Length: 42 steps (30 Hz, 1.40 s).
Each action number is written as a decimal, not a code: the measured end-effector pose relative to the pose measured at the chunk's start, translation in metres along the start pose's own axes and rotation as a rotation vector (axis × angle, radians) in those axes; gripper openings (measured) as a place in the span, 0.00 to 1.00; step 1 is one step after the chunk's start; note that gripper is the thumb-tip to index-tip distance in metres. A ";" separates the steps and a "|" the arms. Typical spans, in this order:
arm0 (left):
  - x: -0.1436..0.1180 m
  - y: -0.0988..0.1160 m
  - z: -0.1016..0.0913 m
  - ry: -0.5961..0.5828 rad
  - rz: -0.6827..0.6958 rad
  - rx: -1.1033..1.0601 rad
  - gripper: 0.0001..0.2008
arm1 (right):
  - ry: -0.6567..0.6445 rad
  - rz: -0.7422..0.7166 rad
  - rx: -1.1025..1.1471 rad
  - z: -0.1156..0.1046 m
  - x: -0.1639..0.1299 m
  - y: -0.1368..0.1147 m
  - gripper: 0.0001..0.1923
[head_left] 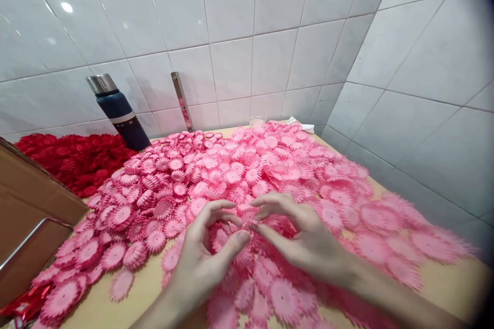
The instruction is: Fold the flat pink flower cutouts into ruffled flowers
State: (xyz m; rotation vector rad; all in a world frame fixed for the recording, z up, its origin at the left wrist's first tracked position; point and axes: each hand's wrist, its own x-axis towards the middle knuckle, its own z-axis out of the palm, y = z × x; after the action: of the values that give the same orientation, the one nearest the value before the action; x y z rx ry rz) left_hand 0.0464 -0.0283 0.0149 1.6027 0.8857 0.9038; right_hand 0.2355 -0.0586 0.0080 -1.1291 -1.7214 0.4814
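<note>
1 head-worn camera looks forward and down, close over the table (139, 293).

A dark blue flask (120, 113) with a shiny metal cap stands upright at the back of the table (135, 293), close to the white tiled wall (231, 20). Left of the flask lies a heap of red pleated flowers (73, 157), and it reaches up to the flask's foot. A flat metal bar (182, 101) leans against the wall, a little to the right of the flask. At the left edge there is a brown cardboard box (27, 211) with a thin metal rod across it. In the far corner lie a small clear cup (257, 122) and a crumpled white wrapper (303, 124), near each other. At the bottom left corner I can see a piece of shiny red foil (21, 308).
</note>
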 end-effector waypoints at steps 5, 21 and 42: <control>-0.001 -0.001 0.002 0.037 0.009 -0.076 0.14 | 0.157 -0.042 -0.189 -0.007 0.007 0.003 0.09; -0.001 0.003 0.005 0.026 0.002 -0.154 0.05 | -0.011 0.098 0.144 0.004 0.001 -0.004 0.05; -0.007 -0.005 0.008 -0.060 -0.041 -0.152 0.19 | -0.070 0.162 0.262 0.008 -0.006 -0.008 0.06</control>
State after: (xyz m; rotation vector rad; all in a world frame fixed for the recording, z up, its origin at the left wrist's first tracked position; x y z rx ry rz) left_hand 0.0502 -0.0376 0.0082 1.4680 0.7864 0.8696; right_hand 0.2248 -0.0665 0.0072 -1.0750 -1.5781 0.8312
